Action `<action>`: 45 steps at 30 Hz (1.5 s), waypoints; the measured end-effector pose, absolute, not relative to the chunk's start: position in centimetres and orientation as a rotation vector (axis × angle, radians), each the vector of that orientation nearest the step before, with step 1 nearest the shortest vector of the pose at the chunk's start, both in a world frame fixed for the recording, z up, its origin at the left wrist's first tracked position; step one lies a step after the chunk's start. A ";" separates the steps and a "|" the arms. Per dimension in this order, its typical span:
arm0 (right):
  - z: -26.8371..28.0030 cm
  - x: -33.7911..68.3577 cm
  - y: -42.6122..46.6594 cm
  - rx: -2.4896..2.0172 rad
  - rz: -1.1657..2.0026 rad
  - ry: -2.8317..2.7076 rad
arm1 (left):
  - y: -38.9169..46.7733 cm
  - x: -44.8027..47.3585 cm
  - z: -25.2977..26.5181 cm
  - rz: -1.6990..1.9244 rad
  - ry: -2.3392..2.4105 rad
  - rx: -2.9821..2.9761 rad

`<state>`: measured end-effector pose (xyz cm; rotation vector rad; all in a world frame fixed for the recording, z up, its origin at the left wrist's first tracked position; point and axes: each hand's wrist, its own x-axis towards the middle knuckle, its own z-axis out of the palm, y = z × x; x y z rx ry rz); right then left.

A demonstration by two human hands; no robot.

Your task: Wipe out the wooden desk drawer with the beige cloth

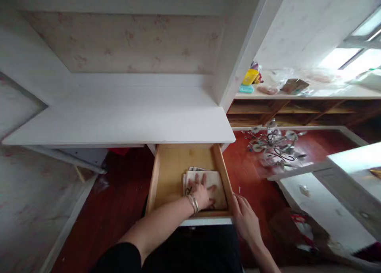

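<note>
Left hand (202,195), fingers spread flat on folded cloths (219,194), gripping nothing; right hand (246,216) at right side of drawer (171,173), grip unclear; risk: sideways pressure could ruck the cloths.

There are two grips, one left (201,194) and one right (245,216). One table (143,120) has one pulled-out drawer (169,173), containing one stack of cloths (220,185), at least two, the exact number unclear. Elsewhere are one chandelier (275,144), one brown box (294,86), one yellow packet (250,77), one light-blue packet (246,89) and one window (351,47).
</note>
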<state>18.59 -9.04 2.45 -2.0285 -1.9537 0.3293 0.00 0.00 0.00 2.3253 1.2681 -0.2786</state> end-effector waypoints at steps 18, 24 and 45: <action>3.8 17.7 -8.5 -2.208 0.764 -1.541 | -0.4 -6.0 0.9 -0.410 1.377 2.169; 4.0 17.7 -8.6 -2.228 0.808 -1.487 | -1.1 -11.5 0.2 -0.427 1.395 2.171; 3.9 17.6 -8.9 -2.176 0.799 -1.500 | 9.7 -15.4 0.0 -0.378 1.490 2.171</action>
